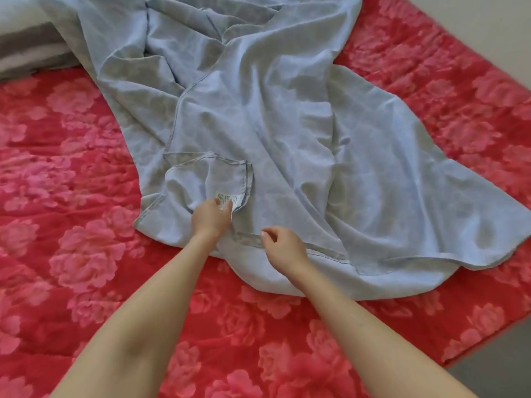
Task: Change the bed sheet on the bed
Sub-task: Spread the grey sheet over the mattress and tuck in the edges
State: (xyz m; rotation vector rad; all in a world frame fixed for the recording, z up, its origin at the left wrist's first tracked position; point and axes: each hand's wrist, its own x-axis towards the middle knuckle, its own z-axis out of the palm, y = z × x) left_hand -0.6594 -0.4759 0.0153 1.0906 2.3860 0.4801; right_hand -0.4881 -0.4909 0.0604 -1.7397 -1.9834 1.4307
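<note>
small white care tag (228, 200) sewn at the folded-over corner of the pale blue bed sheet (275, 145), rows of tiny dark print on it, too small and blurred to read, no other text visible

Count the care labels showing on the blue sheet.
1: a white label on the folded-over corner of the blue sheet, near the bed's near edge, pinched by the left hand. Others may be hidden in the folds.
</note>
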